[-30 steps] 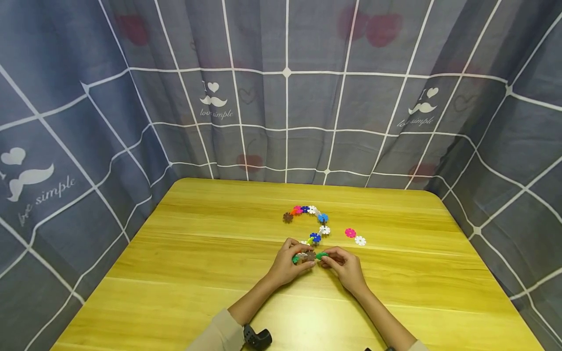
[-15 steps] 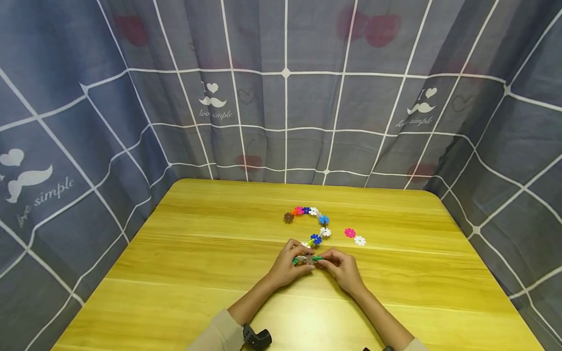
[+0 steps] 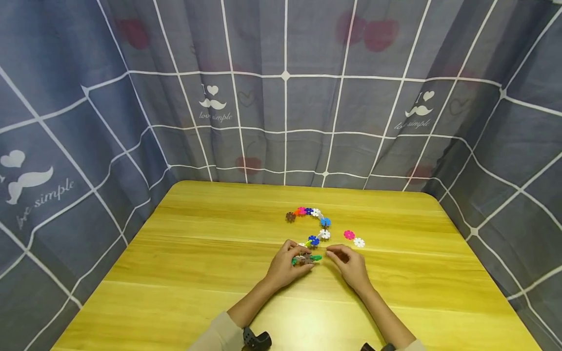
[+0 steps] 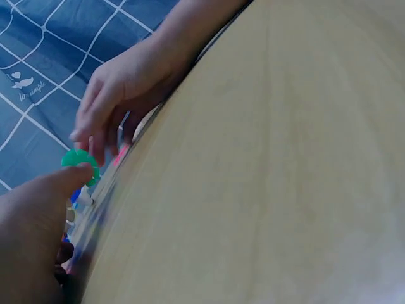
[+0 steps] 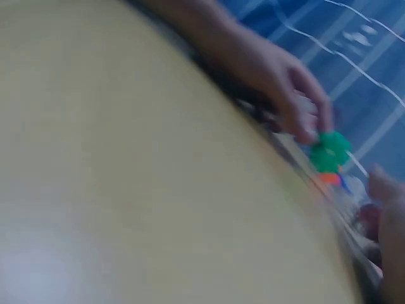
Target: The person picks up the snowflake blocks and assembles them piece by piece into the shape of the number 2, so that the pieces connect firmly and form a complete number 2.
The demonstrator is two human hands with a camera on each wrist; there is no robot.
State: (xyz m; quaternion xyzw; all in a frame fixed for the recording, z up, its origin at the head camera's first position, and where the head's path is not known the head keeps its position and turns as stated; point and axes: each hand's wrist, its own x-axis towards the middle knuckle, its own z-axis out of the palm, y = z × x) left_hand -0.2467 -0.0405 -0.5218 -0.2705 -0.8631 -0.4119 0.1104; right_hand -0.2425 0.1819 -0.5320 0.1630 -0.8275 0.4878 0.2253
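A chain of flower-shaped interlocking discs curves over the table, from a brown disc (image 3: 290,217) past a light blue disc (image 3: 325,222) and a dark blue disc (image 3: 313,241) toward my left hand (image 3: 282,265). That hand grips the near part of the chain between thumb and fingers, around another brown disc (image 3: 307,259); its fingers hide some pieces. A green disc (image 3: 316,258) sticks out to the right at the chain's end, also visible in the left wrist view as a green disc (image 4: 81,163). My right hand (image 3: 352,268) hovers just right of it, fingers loosely bent, holding nothing.
Loose on the table, beyond the right hand, lie a pink disc (image 3: 349,235) and a white disc (image 3: 359,242). The wooden table (image 3: 197,243) is bordered at the back and sides by a grey checked curtain (image 3: 263,107).
My right hand, which pinched the green disc, has let go and drawn back to the right. The green disc stays at the end of the chain in my left hand, which keeps its grip.
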